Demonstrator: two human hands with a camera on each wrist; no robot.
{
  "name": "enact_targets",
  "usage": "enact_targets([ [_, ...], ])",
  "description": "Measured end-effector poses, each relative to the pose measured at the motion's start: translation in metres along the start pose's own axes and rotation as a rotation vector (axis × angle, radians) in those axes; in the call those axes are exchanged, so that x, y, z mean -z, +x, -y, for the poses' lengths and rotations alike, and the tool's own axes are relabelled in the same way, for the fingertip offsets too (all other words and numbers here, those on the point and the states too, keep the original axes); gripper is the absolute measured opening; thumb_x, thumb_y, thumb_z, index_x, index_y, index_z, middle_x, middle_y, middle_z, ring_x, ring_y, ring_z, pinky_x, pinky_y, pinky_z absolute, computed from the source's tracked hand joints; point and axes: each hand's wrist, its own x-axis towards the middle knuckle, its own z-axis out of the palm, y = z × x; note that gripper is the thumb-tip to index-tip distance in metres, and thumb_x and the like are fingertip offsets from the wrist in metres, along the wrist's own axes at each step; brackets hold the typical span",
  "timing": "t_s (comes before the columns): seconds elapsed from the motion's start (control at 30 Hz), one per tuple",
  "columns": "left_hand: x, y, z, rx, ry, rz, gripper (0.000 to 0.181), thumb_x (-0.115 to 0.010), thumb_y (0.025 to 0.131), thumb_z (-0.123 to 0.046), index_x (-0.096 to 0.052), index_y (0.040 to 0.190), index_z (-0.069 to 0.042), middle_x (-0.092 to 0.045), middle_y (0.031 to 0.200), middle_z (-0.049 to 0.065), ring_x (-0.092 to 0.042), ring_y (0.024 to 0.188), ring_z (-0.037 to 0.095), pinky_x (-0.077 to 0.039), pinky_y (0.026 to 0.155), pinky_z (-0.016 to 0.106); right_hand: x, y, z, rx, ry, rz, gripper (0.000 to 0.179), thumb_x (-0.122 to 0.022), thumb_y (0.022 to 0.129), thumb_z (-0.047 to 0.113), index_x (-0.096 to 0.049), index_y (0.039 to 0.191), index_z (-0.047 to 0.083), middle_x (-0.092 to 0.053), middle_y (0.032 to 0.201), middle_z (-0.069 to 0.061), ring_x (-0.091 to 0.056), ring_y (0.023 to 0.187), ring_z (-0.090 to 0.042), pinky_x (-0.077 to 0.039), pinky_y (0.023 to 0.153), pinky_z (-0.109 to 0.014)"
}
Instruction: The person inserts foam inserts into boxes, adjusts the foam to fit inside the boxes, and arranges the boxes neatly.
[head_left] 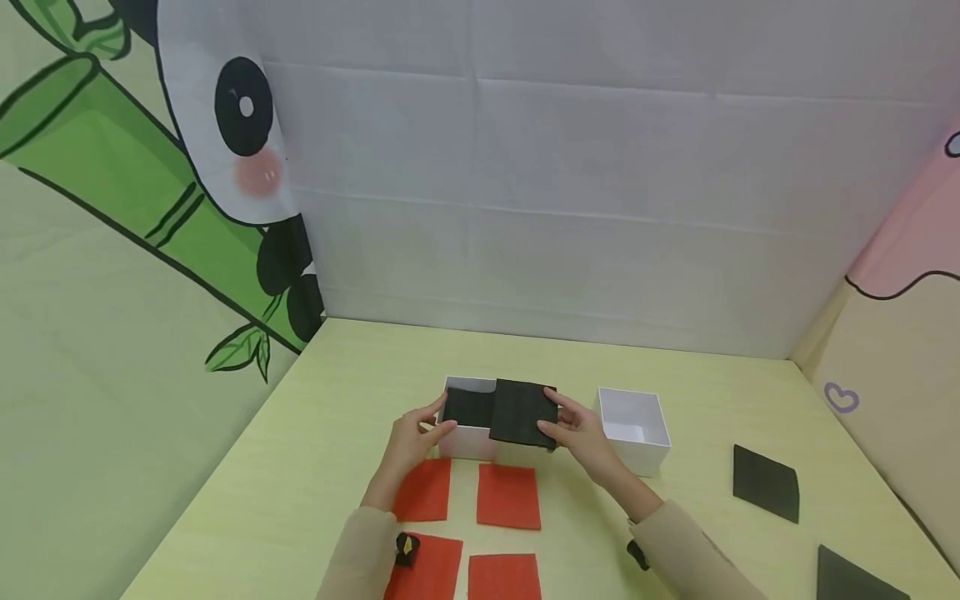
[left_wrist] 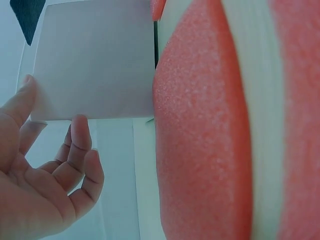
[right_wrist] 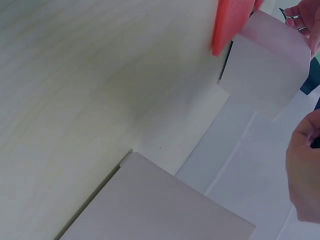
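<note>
A black square (head_left: 517, 412) – no clear long axis – is held at the right side of the left white box (head_left: 465, 444), broad face toward the person. The right hand (head_left: 588, 437) pinches its right edge; the left hand (head_left: 408, 442), fingers loosely apart, touches the box's left side.

"How many red squares (head_left: 508, 497)?"
"Four."
"And black squares (head_left: 523, 412)?"
"Four as well."
"White boxes (head_left: 636, 456)?"
"Two of those, on one worktop (head_left: 262, 492)."
"And hands?"
"Two: one left hand (head_left: 409, 437) and one right hand (head_left: 583, 433)."
</note>
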Motion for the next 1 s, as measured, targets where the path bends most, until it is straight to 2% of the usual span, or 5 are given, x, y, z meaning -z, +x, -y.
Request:
enact_targets([
  [0.17, 0.000, -0.001, 0.001, -0.003, 0.005, 0.006, 0.055, -0.068, 0.079, -0.025, -0.049, 0.129, -0.014, -0.058, 0.109, 0.011, -0.050, 0.070, 0.017, -0.039, 0.051, 0.024, -0.007, 0.012, 0.005, 0.017, -0.010, -0.015, 0.057, -0.061, 0.081, -0.004, -0.038, 0.134, -0.002, -0.058, 0.093, -0.020, -0.057, 0.064, -0.014, -0.048, 0.057, -0.032],
  [0.43, 0.001, 0.000, 0.000, -0.001, -0.010, 0.006, 0.055, -0.069, 0.078, -0.023, -0.049, 0.129, -0.013, -0.058, 0.107, 0.012, -0.050, 0.067, 0.017, -0.039, 0.051, 0.026, -0.019, 0.031, 0.009, 0.036, -0.057, -0.045, 0.057, -0.061, 0.081, -0.005, -0.038, 0.133, -0.002, -0.059, 0.097, -0.022, -0.060, 0.077, -0.016, -0.048, 0.063, -0.024],
  [0.63, 0.000, -0.001, 0.000, 0.004, 0.000, 0.004, 0.055, -0.068, 0.079, -0.024, -0.049, 0.129, -0.013, -0.058, 0.097, 0.011, -0.049, 0.063, 0.016, -0.039, 0.050, 0.025, -0.027, 0.041, 0.012, 0.060, -0.104, -0.058, 0.055, -0.061, 0.080, -0.005, -0.041, 0.131, -0.004, -0.059, 0.100, -0.024, -0.060, 0.082, -0.021, -0.048, 0.067, -0.026],
  [0.83, -0.001, 0.000, 0.000, 0.020, 0.003, 0.005, 0.057, -0.068, 0.078, -0.024, -0.047, 0.131, -0.015, -0.056, 0.090, 0.008, -0.050, 0.062, 0.016, -0.039, 0.051, 0.025, -0.034, 0.049, 0.014, 0.039, -0.153, -0.094, 0.058, -0.067, 0.076, -0.003, -0.044, 0.129, -0.003, -0.056, 0.100, -0.022, -0.059, 0.069, -0.016, -0.047, 0.059, -0.026],
  [1.0, -0.002, 0.001, -0.001, 0.018, 0.009, 0.006, 0.057, -0.068, 0.078, -0.024, -0.047, 0.131, -0.015, -0.057, 0.091, 0.009, -0.049, 0.062, 0.016, -0.039, 0.051, 0.026, -0.039, 0.054, 0.017, 0.035, -0.200, -0.129, 0.058, -0.071, 0.072, -0.003, -0.047, 0.125, -0.006, -0.056, 0.094, -0.020, -0.053, 0.059, -0.010, -0.043, 0.053, -0.027],
])
